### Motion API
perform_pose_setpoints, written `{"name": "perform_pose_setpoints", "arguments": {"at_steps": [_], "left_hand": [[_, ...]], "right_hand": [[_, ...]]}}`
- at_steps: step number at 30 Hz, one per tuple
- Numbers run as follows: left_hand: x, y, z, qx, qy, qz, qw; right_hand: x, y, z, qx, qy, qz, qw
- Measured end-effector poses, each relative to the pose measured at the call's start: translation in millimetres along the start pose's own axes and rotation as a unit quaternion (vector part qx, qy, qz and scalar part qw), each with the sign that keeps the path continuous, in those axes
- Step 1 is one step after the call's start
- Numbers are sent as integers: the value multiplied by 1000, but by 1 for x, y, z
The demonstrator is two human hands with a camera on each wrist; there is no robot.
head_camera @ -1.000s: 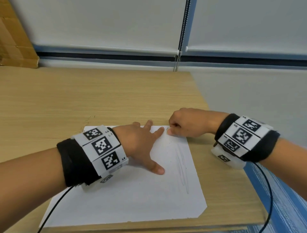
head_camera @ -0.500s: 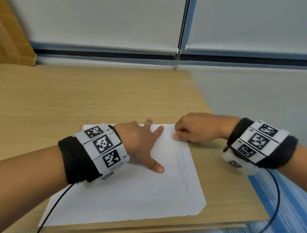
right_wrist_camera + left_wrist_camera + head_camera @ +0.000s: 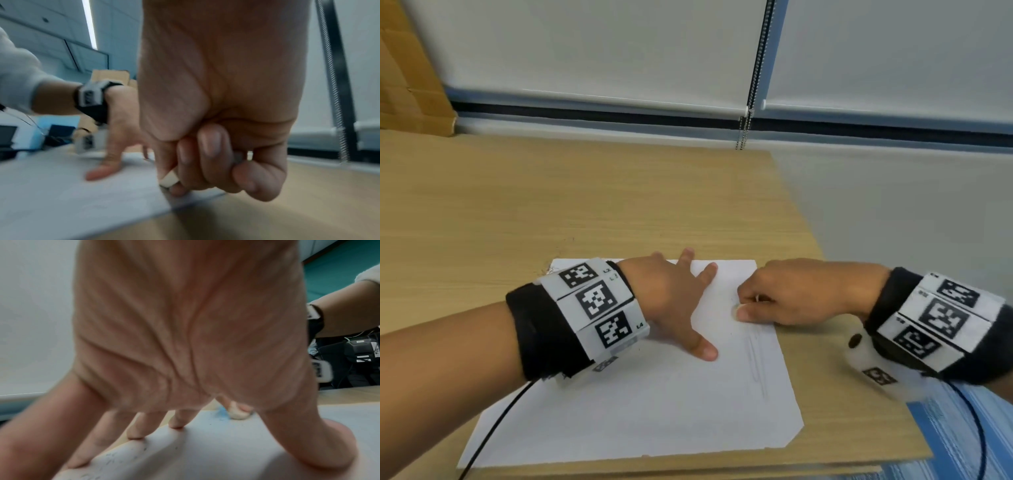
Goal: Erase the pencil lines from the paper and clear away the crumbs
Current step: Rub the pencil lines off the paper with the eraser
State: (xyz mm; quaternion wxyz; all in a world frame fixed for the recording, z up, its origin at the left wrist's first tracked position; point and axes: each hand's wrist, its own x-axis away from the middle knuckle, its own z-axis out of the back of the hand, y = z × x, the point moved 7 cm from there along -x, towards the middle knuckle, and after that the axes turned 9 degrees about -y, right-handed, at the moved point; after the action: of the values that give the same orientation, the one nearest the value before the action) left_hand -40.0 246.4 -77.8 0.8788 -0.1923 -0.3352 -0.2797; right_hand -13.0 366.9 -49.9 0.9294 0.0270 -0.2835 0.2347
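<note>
A white sheet of paper [image 3: 654, 411] lies on the wooden desk [image 3: 551, 205]. Faint pencil lines [image 3: 755, 359] run down its right side. My left hand [image 3: 674, 301] lies flat on the paper with fingers spread, pressing it down; the spread fingers [image 3: 174, 421] show in the left wrist view. My right hand [image 3: 774, 301] is curled at the top of the lines and pinches a small white eraser [image 3: 169, 179] against the paper. The eraser tip [image 3: 239, 414] also shows beyond my left hand. Small dark crumbs [image 3: 123, 456] speckle the sheet near my left fingers.
The desk's right edge [image 3: 825, 267] runs just beside my right hand, its front edge close below the paper. A cardboard box [image 3: 407, 85] stands at the far left. Window blinds with a bead chain [image 3: 751, 85] are behind the desk.
My right hand has slid down and to the right along the pencil lines with the eraser. The top part of the lines looks fainter. My left hand has stayed in place.
</note>
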Motion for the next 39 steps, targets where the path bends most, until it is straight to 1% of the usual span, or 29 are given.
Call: {"name": "perform_pose_setpoints", "arguments": {"at_steps": [3,4,5,7,8,11,12,15,16,20,22,24,25,28,29,30,32,33,36,39], "left_hand": [[-2,0,-1,0,2,0,1000],[-2,0,-1,0,4,-1,1000],[-2,0,-1,-1,6,-2,1000],[-1,1,0,-3,3,0,1000],[0,0,1,-6,0,2,1000],[-2,0,1,-9,4,3,1000],[-2,0,1,-9,7,2,1000],[-1,1,-1,-10,5,2,1000],[-1,1,0,-12,3,4,1000],[-1,1,2,-9,-4,3,1000],[-1,1,0,-11,-4,3,1000],[-1,2,1,-17,-2,3,1000],[-1,1,1,-18,-2,3,1000],[-1,1,1,-11,-5,4,1000],[-2,1,1,-9,-4,4,1000],[-2,1,1,-9,-3,2,1000],[0,1,0,-13,-5,0,1000],[0,1,1,-16,-5,1,1000],[1,1,2,-16,-6,4,1000],[1,1,2,-13,-4,4,1000]], "right_hand": [[0,23,9,-16,16,-53,998],[0,21,7,-6,17,-49,999],[0,12,3,9,15,-31,999],[4,-6,-5,23,-6,-1,1000],[4,-6,-5,21,-11,-2,1000],[3,12,5,-4,-4,-45,999],[4,12,4,1,-4,-48,999],[9,-13,-8,30,-19,-5,999],[11,-16,-7,32,-25,-4,999],[6,8,4,13,-2,-58,998],[7,-3,-1,33,1,-34,999],[11,-16,-8,46,-22,-5,999],[11,-15,-7,43,-27,-6,999],[11,3,0,25,-11,-50,998],[12,2,-2,32,-8,-49,998],[13,-6,-6,42,-8,-33,999],[17,-20,-12,51,-22,-3,998],[17,-21,-11,50,-27,-2,998],[13,1,-1,41,-12,-47,998],[13,3,-3,64,4,-53,997]]}}
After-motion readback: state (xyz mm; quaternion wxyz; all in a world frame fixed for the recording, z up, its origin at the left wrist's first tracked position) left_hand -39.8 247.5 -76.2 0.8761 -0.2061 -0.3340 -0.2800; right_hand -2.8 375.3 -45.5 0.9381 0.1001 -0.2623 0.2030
